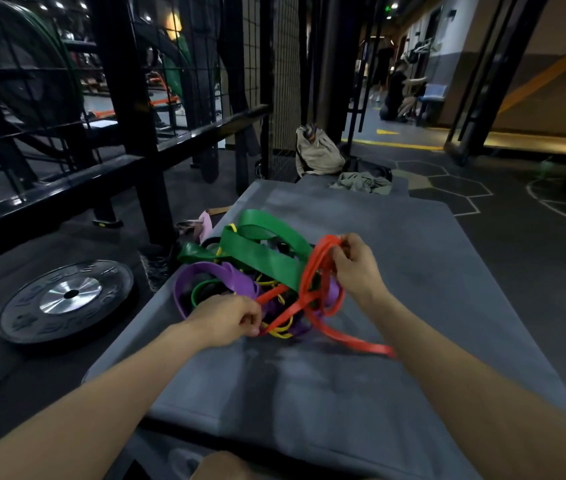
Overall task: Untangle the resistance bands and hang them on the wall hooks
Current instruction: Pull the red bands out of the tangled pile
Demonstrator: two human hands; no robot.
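The left hand's (227, 318) fingertips are buried in the bands (257, 271); its grip perhaps pinches the red band (309, 282).

Left of my grey mat (413, 271) a black weight plate (66, 301) lies flat, with a beige bag (316, 154) and crumpled cloth (361, 183) beyond.

Both forearms bare, no sleeves or jewellery.
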